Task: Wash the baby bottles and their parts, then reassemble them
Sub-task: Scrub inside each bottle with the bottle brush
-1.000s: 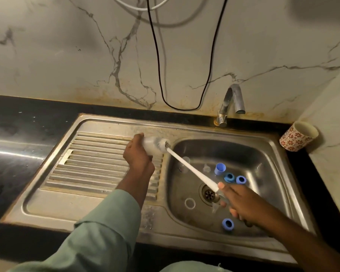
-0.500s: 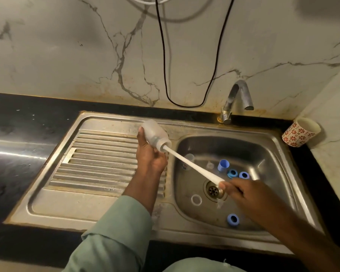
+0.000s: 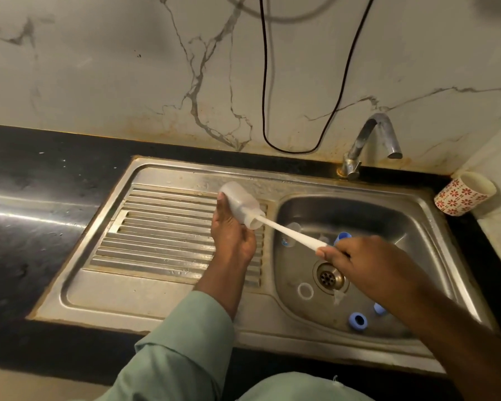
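Scrubbing inside the bottle (image 3: 243,208) gripped in my left hand (image 3: 233,237), right hand (image 3: 368,264) at 3 o'clock clutching the brush (image 3: 289,234); next, probably rinsing.

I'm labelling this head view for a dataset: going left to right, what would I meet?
Black counter → ribbed drainboard → left hand gripping the bottle → brush handle → right hand → tap → patterned cup.

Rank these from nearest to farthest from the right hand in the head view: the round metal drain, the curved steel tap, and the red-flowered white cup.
Measured from the right hand holding the brush handle:
1. Round metal drain: just below the hand's knuckles, in the basin floor.
2. Curved steel tap: behind the basin, at the wall.
3. Red-flowered white cup: lying tipped on the counter, at the far right corner.
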Tool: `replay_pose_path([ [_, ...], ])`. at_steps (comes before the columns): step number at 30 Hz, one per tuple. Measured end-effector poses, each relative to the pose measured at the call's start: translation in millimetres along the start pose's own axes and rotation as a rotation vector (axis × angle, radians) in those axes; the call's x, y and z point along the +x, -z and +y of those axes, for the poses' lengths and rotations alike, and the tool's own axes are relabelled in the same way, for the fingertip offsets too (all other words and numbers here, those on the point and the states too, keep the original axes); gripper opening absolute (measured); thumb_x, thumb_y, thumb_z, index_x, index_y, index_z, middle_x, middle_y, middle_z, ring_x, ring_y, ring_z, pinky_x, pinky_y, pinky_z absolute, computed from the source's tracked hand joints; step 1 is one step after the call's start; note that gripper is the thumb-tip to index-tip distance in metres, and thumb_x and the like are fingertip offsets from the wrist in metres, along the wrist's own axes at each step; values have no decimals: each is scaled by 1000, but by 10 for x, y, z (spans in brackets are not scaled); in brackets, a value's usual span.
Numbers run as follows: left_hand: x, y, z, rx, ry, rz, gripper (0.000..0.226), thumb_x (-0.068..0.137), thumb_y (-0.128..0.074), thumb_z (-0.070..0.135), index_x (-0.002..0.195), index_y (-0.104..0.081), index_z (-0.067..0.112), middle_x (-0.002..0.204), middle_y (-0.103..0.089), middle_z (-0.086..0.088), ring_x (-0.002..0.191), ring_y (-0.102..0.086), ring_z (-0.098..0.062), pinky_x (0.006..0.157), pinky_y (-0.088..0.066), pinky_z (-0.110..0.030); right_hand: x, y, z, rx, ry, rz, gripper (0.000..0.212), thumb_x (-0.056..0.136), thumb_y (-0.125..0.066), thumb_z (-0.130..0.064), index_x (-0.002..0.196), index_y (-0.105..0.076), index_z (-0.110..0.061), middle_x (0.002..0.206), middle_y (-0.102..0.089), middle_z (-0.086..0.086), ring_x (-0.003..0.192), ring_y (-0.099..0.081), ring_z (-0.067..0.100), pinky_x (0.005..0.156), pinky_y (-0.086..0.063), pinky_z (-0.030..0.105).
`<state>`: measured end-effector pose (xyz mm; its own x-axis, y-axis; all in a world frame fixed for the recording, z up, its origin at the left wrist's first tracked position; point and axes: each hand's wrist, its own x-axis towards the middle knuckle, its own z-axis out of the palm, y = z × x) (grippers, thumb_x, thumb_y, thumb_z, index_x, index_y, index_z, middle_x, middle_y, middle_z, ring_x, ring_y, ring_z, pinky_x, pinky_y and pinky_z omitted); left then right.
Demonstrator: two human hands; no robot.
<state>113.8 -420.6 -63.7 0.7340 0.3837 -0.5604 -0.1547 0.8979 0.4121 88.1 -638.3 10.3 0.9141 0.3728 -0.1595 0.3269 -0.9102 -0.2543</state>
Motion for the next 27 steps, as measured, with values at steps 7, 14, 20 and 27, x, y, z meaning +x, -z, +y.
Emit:
replay_pose_path([
  [7, 45, -44, 39, 71, -11, -25, 24, 92, -70, 31, 112, -61, 20, 123, -63, -16, 114, -64, -37, 87, -58, -55, -56, -107, 20, -203, -62, 177, 63, 80, -6, -69, 91, -53, -28, 56, -49, -7, 45, -49, 3, 46, -39, 16],
  [14, 120, -129, 144, -37, 64, -54, 52, 92, -69, 30, 137, -49, 12, 127, -65, -19, 112, -67, -36, 93, -55, -56, 6, -388, -69, 291, -102, 265, 49, 86, -41, -61, 72, -56, -17, 53, -54, 3, 45, -51, 15, 46, -48, 37],
  [20, 217, -34, 392, -98, 236, -122, 60, 97, -60, 33, 149, -39, 13, 138, -57, -24, 118, -63, -36, 72, -62, -52, 81, -374, 20, 472, -10, 4, 61, 71, -46, -68, 75, -71, -12, 57, -61, 5, 45, -53, 12, 44, -41, 22],
  [27, 282, -117, 297, 47, 62, -110, 44, 104, -51, 20, 146, -41, 28, 141, -51, -17, 123, -57, -40, 95, -52, -61, 99, -327, -6, -32, -150, 233, 53, 87, -22, -67, 82, -52, -24, 56, -54, -1, 47, -55, 15, 50, -53, 39],
])
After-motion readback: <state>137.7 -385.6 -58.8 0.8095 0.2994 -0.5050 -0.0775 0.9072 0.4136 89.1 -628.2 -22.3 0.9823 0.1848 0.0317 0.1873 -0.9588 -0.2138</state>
